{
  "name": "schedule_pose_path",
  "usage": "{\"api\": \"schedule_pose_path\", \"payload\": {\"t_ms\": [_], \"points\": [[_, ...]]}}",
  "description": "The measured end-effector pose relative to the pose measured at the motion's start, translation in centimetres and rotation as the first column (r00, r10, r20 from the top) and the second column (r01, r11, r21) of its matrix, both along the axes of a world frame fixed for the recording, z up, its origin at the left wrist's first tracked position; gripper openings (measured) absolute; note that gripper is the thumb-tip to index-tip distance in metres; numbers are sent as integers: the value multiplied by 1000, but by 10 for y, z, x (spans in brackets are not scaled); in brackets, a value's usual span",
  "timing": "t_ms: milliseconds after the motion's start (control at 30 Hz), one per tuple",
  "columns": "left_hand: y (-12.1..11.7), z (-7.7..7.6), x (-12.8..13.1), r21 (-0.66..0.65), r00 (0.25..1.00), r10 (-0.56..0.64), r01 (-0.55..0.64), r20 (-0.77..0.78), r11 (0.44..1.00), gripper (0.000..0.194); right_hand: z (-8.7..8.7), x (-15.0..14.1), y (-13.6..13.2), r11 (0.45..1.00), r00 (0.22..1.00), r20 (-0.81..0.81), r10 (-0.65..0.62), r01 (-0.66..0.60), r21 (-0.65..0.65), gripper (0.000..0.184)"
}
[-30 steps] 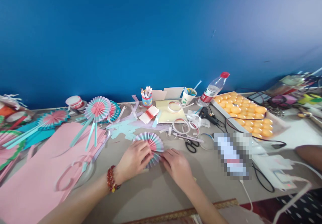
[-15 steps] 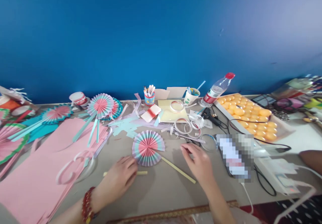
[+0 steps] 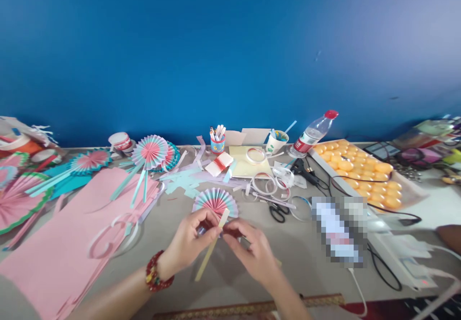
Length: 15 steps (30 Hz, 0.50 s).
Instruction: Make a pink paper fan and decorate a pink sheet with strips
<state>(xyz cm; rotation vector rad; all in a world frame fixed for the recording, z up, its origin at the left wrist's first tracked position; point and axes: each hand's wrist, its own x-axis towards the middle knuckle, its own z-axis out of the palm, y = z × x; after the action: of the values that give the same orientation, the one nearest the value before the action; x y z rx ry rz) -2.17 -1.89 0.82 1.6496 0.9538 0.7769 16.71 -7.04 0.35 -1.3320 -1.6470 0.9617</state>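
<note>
A pale yellow strip [image 3: 204, 263] slants up from the table, pinched near its upper end between thumb and fingers of my left hand [image 3: 187, 243], which has a red bead bracelet on the wrist. My right hand [image 3: 250, 248] is closed beside that end, its thumb and fingertips drawn together at the strip's edge; whether they grip anything is unclear. Just behind both hands lies a pleated paper fan [image 3: 216, 200] in pink, blue and lilac, its lower half hidden by them. The tip of a second yellow strip [image 3: 278, 262] shows by my right forearm.
Pink paper sheets [image 3: 72, 224] and finished fans [image 3: 149, 152] cover the left. Behind lie paper scraps [image 3: 183, 181], tape rolls [image 3: 255, 155], scissors [image 3: 278, 211] and a plastic bottle [image 3: 313, 135]. To the right are a tray of orange balls [image 3: 360, 166], a blurred-out phone [image 3: 336, 233] and a power strip [image 3: 406, 262].
My left hand has picked up the yellow strip from the table and brought it up in front of the fan. My right hand has moved left to meet it, uncovering the scissors.
</note>
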Motion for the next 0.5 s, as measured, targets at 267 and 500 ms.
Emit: {"api": "schedule_pose_path", "payload": {"t_ms": [267,500], "points": [[-2,-6,11,-126,991,-1,19,134,992,12,-1,-3,9,988,991,-63,-115,121,97,17],[0,-12,15,-65,995,20,-13,94,998,11,-6,-4,8,897,946,234,-226,109,428,7]]}}
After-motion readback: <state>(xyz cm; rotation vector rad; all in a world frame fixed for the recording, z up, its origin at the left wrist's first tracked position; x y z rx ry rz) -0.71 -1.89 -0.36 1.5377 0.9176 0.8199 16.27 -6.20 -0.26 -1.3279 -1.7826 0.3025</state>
